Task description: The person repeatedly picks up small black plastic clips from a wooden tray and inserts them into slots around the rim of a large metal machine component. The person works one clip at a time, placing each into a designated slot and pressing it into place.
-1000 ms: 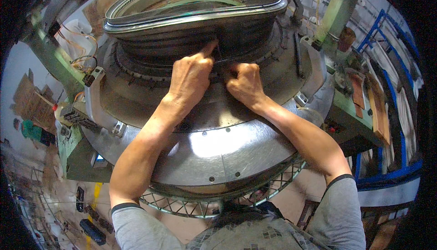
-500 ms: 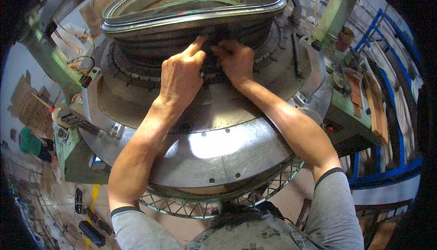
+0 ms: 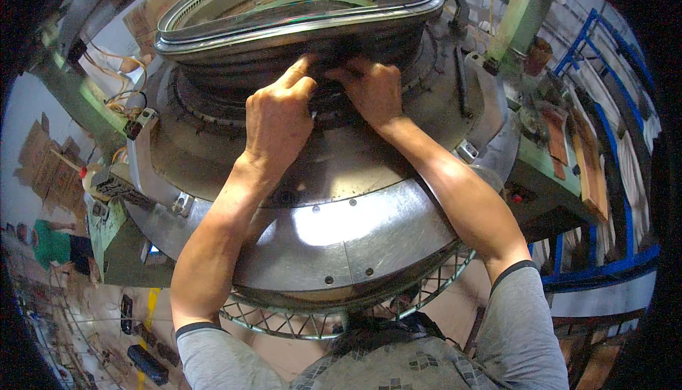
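A large round steel machine, which looks like a circular knitting machine (image 3: 312,170), stands in front of me. Both my hands reach under its raised ring (image 3: 298,33), against the dark cylinder side (image 3: 234,81). My left hand (image 3: 279,121) points its index finger up at that side while its other fingers curl in; whatever they hold is hidden. Just right of it, my right hand (image 3: 376,95) is bent with fingers drawn together, its fingertips lost in shadow by the cylinder. No thread or tool can be made out between the hands.
Green posts (image 3: 522,28) flank the machine. A dark rod (image 3: 462,81) lies on its plate at right. Wooden boards (image 3: 586,170) rest on the green side table, beside a blue rack (image 3: 629,212). A person in green (image 3: 53,244) is at far left.
My right hand has opened its angle slightly and sits a little further right. My left hand has shifted slightly left. The person in green at far left shows more fully.
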A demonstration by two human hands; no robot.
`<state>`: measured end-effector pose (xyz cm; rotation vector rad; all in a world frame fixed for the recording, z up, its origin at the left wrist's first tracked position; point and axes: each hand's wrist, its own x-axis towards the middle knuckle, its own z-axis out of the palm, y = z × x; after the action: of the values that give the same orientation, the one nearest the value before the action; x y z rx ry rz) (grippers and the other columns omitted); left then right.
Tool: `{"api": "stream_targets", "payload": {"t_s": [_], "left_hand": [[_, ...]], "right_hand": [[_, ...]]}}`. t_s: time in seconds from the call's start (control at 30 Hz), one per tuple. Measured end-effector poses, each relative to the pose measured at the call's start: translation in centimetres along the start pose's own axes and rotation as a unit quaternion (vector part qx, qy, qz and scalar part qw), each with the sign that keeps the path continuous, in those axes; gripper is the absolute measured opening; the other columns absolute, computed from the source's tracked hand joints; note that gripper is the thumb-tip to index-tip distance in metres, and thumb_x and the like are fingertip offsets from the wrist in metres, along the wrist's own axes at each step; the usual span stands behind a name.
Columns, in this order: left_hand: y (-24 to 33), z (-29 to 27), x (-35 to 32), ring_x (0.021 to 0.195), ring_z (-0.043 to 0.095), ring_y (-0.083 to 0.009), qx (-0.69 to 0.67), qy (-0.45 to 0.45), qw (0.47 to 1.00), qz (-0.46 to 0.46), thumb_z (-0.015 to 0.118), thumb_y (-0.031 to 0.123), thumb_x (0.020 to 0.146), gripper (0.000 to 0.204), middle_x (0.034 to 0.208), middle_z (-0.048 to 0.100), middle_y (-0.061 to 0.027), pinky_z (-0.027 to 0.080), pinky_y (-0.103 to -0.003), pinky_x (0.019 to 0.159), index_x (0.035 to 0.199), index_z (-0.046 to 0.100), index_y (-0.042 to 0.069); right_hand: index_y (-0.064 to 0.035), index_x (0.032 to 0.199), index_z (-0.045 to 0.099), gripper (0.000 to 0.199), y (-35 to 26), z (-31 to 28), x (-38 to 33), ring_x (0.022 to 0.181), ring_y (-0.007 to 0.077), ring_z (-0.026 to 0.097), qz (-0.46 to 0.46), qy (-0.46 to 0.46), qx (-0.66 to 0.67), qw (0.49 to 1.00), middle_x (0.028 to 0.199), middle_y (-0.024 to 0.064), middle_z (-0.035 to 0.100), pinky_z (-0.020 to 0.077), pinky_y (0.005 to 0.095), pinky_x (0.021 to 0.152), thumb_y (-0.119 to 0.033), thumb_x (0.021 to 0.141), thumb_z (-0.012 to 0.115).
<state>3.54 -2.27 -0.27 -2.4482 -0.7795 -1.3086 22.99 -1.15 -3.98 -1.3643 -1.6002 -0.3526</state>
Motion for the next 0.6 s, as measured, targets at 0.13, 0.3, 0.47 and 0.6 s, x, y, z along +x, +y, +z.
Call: {"api": "stream_targets", "payload": {"t_s": [0.13, 0.3, 0.47, 0.6], "left_hand": [[-0.2, -0.3, 0.1, 0.088, 0.073, -0.0351, 0.003, 0.017, 1.0, -0.008, 0.059, -0.006, 0.073, 0.017, 0.126, 0.067, -0.0149, 0.06, -0.041, 0.074, 0.086, 0.068, 0.001], [-0.2, -0.7, 0.3, 0.088, 0.073, -0.0341, -0.024, 0.049, 0.998, -0.011, 0.059, -0.006, 0.077, 0.017, 0.125, 0.068, -0.0143, 0.06, -0.041, 0.074, 0.089, 0.069, 0.002], [0.0, -1.0, 0.5, 0.089, 0.073, -0.0334, -0.033, 0.057, 0.998, -0.003, 0.059, -0.006, 0.079, 0.016, 0.125, 0.068, -0.0139, 0.061, -0.039, 0.073, 0.09, 0.069, 0.002], [0.1, -1.1, 0.6, 0.09, 0.073, -0.0333, -0.037, 0.06, 0.997, -0.012, 0.061, -0.005, 0.081, 0.014, 0.123, 0.069, -0.0142, 0.061, -0.04, 0.072, 0.09, 0.069, 0.001]], "right_hand": [[-0.0038, 0.094, 0.076, 0.025, 0.3, 0.2, 0.6, 0.065, 0.0266, 0.073, 0.024, -0.059, -0.076, 0.995, 0.077, 0.0166, 0.074, 0.0568, 0.0372, 0.058, -0.026, 0.084, 0.079], [-0.0055, 0.101, 0.075, 0.02, -0.3, 1.0, 0.9, 0.072, 0.019, 0.069, 0.23, -0.111, 0.483, 0.838, 0.089, 0.0073, 0.075, 0.0553, 0.033, 0.059, -0.024, 0.094, 0.071], [-0.006, 0.11, 0.072, 0.018, -1.0, -0.2, 1.0, 0.079, 0.0126, 0.067, 0.278, -0.127, 0.562, 0.769, 0.1, 0.0062, 0.074, 0.0531, 0.0261, 0.066, -0.015, 0.096, 0.067], [-0.0064, 0.113, 0.072, 0.02, -1.3, -0.9, 1.3, 0.081, 0.01, 0.064, 0.288, -0.145, 0.595, 0.736, 0.105, 0.0072, 0.073, 0.0495, 0.0238, 0.064, -0.016, 0.097, 0.065]]}}
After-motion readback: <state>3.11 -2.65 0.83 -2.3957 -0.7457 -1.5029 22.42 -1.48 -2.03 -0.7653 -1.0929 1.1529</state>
